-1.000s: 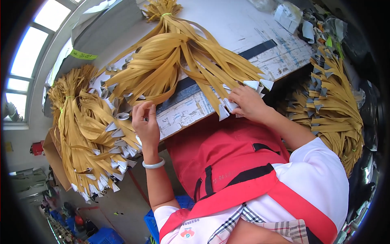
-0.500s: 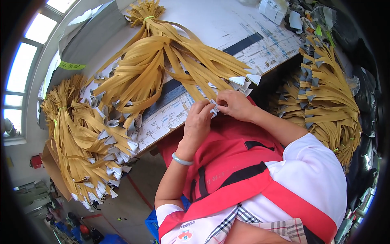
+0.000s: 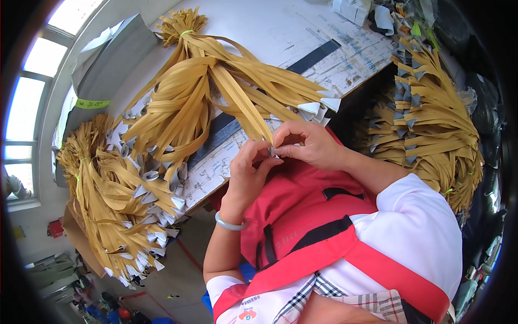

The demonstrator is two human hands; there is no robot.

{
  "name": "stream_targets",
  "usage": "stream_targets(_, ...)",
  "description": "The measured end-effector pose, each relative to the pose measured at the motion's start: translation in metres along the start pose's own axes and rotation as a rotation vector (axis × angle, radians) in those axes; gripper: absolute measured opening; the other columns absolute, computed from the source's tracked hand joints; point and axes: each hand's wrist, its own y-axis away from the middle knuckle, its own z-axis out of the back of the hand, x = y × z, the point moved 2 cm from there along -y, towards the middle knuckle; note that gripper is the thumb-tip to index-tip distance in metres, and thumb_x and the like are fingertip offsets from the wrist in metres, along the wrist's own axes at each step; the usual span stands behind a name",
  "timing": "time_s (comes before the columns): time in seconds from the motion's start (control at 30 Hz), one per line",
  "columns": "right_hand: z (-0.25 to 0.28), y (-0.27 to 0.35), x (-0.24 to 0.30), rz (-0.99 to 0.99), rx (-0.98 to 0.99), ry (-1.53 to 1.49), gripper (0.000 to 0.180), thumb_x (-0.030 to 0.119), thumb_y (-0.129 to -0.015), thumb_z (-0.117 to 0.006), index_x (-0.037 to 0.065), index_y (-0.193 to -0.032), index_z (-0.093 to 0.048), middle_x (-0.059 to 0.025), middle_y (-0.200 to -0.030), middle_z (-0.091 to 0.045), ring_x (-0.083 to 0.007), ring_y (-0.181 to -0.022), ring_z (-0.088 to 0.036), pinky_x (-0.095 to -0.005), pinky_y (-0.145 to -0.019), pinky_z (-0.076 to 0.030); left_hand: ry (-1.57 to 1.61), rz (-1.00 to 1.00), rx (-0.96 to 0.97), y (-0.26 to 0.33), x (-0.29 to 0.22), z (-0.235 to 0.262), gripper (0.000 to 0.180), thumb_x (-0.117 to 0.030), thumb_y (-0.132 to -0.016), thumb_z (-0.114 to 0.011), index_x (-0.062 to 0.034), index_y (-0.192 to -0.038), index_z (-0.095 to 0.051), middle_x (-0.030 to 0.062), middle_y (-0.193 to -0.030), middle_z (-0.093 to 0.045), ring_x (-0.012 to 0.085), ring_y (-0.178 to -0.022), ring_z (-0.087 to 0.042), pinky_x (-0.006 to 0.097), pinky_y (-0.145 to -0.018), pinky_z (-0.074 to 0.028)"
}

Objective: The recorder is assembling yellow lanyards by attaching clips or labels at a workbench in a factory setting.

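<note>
A second ago the two hands were spread apart along the bench edge, the left one down by the hanging strips and the right one on the fanned ends; now both have come together in front of the person's chest.

From the head view, the left hand (image 3: 249, 171) and the right hand (image 3: 308, 144) meet fingertip to fingertip at the near end of a single tan zipper strip (image 3: 241, 105), which runs from the big bundle down to the fingers. Both hands are pinched closed on that end; what small piece sits between the fingertips is too hidden to tell. A pale green bangle (image 3: 229, 222) circles the left wrist.

The bundle of tan zipper strips (image 3: 189, 86) lies fanned across the white bench (image 3: 286, 32), tied at its far end, its grey-white tips spilling over the near edge. A dark band (image 3: 315, 55) crosses the bench top diagonally. A second heap of the same strips (image 3: 108, 194) hangs off to the person's left, below the bench edge, and a third heap (image 3: 431, 129) lies to the right. The person wears a red apron (image 3: 302, 216) over a white sleeve. A grey folded box (image 3: 108, 70) stands by the window at the far left.
</note>
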Motion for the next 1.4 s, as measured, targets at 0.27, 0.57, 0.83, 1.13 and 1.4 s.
stream_targets(0.27, 0.0, -0.034, -0.018, 0.223, 0.145, 0.251, 0.014, 0.011, -0.093, -0.069, 0.003, -0.103, -0.065, -0.0048, -0.098, -0.064, -0.0126, -0.092, -0.061, -0.028, -0.081, -0.05, 0.371, -0.011, -0.066, -0.004, 0.008, 0.033, 0.015, 0.006, -0.082, -0.074, 0.0004, -0.09, -0.063, 0.0045, -0.097, -0.058, 0.0115, -0.083, -0.057, 0.025, -0.072, -0.049)
stream_targets(0.57, -0.016, -0.054, -0.008, 0.066, 0.251, 0.039, 0.018, 0.01, -0.087, -0.076, 0.004, -0.1, -0.065, -0.0039, -0.1, -0.06, -0.011, -0.089, -0.061, -0.0267, -0.077, -0.05, 0.706, 0.122, -0.086, -0.001, 0.02, 0.038, 0.008, -0.002, -0.091, -0.069, -0.001, -0.09, -0.061, 0.0039, -0.097, -0.059, 0.013, -0.089, -0.056, 0.026, -0.083, -0.047)
stream_targets(0.83, -0.015, -0.061, 0.002, 0.23, 0.275, 0.12, 0.014, 0.009, -0.084, -0.078, 0.004, -0.09, -0.067, -0.0033, -0.095, -0.059, -0.0106, -0.085, -0.06, -0.0263, -0.072, -0.049, 0.729, 0.109, -0.098, 0.001, 0.014, 0.038, 0.01, -0.003, -0.091, -0.071, -0.0007, -0.098, -0.064, 0.0049, -0.103, -0.061, 0.0145, -0.097, -0.058, 0.028, -0.087, -0.048)
stream_targets(1.13, -0.011, -0.075, -0.006, -0.153, 0.332, -0.175, 0.013, 0.012, -0.088, -0.076, 0.003, -0.089, -0.068, 0.0, -0.078, -0.066, -0.0068, -0.067, -0.059, -0.0226, -0.062, -0.048, 0.525, 0.069, -0.085, -0.003, 0.005, 0.046, 0.017, 0.012, -0.077, -0.075, 0.0022, -0.089, -0.068, 0.0079, -0.1, -0.068, 0.0169, -0.099, -0.062, 0.029, -0.089, -0.05)
stream_targets(1.4, -0.013, -0.078, 0.006, -0.19, 0.421, -0.016, 0.014, 0.01, -0.085, -0.076, 0.002, -0.087, -0.064, -0.0019, -0.082, -0.06, -0.0089, -0.07, -0.059, -0.025, -0.061, -0.048, 0.519, 0.087, -0.157, 0.004, 0.006, 0.047, 0.017, 0.014, -0.08, -0.072, 0.0018, -0.089, -0.064, 0.0078, -0.096, -0.067, 0.0144, -0.092, -0.063, 0.027, -0.083, -0.051)
